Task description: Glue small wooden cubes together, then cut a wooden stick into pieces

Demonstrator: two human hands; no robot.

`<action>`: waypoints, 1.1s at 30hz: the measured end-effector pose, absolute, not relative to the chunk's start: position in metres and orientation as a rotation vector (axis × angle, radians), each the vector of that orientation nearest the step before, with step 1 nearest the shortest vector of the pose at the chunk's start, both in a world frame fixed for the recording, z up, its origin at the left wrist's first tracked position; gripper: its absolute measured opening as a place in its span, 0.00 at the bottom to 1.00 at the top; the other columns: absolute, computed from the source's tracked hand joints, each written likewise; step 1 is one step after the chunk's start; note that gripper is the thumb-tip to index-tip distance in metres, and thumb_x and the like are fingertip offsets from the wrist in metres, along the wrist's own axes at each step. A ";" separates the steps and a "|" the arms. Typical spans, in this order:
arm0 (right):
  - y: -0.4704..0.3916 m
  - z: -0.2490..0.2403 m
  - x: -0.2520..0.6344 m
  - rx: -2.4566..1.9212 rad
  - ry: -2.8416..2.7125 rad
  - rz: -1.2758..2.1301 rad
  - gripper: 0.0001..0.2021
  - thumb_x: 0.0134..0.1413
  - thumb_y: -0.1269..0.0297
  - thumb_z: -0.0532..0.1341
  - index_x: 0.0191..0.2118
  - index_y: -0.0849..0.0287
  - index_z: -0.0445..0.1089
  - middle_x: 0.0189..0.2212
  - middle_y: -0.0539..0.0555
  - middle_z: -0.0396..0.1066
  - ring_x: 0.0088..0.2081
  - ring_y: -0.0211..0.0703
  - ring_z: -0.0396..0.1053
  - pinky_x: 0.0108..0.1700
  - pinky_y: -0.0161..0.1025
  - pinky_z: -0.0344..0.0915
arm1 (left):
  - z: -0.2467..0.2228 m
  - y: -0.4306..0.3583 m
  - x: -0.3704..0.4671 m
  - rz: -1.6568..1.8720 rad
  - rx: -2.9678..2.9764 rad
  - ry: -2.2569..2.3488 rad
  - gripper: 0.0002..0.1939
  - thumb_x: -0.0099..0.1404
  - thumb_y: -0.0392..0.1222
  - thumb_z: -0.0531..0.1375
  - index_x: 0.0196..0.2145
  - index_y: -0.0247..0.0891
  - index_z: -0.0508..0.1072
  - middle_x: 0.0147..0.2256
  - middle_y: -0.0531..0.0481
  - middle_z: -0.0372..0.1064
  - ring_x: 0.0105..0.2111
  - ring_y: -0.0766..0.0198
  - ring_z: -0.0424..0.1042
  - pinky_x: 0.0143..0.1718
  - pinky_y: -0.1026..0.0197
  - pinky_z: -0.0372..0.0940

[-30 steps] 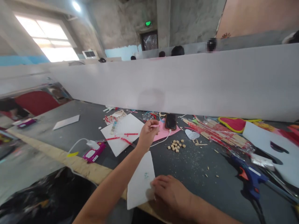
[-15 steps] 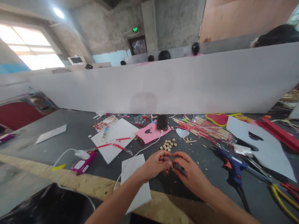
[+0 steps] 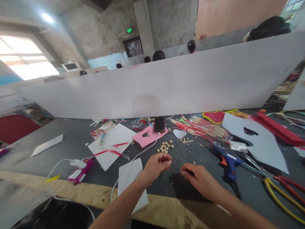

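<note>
My left hand is closed in a pinch just below a small pile of pale wooden pieces; whatever its fingertips hold is too small to make out. To its right, my right hand hangs low over the dark table with its fingers curled together, and its contents are hidden. The two hands are apart. Left of my left hand, a white sheet lies near the table's front edge. Behind the pile, a phone rests on pink paper with a white cable plugged in.
Blue glue gun and yellow- and red-handled tools lie at the right. Bundled sticks are behind. A purple power socket with cables sits at the left. A tall white board stands across the back; heads show beyond it.
My hands were together at the fingertips and are now apart. My right hand has moved right and down, its fingers more curled. The whole view has shifted slightly.
</note>
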State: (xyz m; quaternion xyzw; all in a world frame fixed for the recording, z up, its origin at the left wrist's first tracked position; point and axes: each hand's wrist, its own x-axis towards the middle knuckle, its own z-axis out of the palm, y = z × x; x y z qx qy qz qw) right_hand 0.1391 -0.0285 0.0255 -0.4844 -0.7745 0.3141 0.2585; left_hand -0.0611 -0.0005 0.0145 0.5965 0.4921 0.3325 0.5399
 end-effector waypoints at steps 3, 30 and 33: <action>-0.019 0.035 0.167 -1.376 -2.036 0.757 0.10 0.55 0.63 0.51 0.28 0.56 0.67 0.22 0.47 0.68 0.25 0.36 0.65 0.27 0.32 0.59 | 0.007 0.011 -0.071 0.740 1.644 1.384 0.11 0.57 0.42 0.56 0.35 0.35 0.72 0.27 0.51 0.70 0.26 0.66 0.68 0.29 0.64 0.62; -0.011 0.005 0.197 -1.289 -2.138 0.505 0.09 0.57 0.60 0.52 0.34 0.55 0.68 0.30 0.52 0.73 0.32 0.40 0.71 0.34 0.36 0.64 | 0.002 0.039 -0.083 0.487 2.353 1.693 0.09 0.60 0.34 0.53 0.37 0.39 0.71 0.38 0.48 0.69 0.41 0.61 0.67 0.45 0.59 0.60; -0.009 0.001 0.196 -1.248 -2.168 0.524 0.09 0.56 0.61 0.53 0.35 0.55 0.69 0.32 0.53 0.73 0.33 0.41 0.71 0.35 0.37 0.65 | 0.001 0.029 -0.081 0.441 2.406 1.643 0.09 0.61 0.34 0.53 0.38 0.39 0.71 0.38 0.48 0.68 0.41 0.60 0.66 0.45 0.58 0.60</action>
